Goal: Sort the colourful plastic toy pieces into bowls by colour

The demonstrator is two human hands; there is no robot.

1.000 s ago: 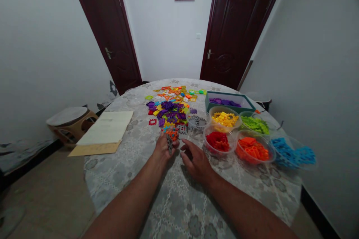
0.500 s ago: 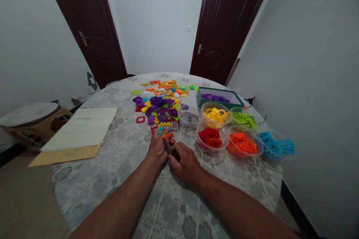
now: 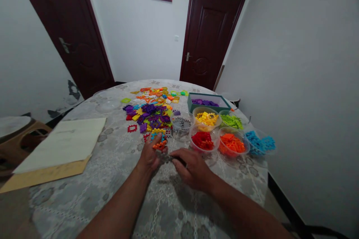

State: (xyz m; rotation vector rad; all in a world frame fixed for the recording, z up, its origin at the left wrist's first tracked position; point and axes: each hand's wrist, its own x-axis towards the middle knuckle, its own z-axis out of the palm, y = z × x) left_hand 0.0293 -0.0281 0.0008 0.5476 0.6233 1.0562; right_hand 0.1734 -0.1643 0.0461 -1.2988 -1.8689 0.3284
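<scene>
Best keep your left hand [image 3: 148, 157] steady while your right hand [image 3: 195, 168] guides the grey piece [image 3: 166, 157] gently. Your left fingers curl partly closed around the orange piece [image 3: 159, 145]; your right fingers pinch the grey piece, between your hands above the patterned tablecloth [image 3: 162, 205].

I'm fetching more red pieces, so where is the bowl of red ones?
In the head view, the red bowl sits right of the hands, just left of the orange bowl.
</scene>
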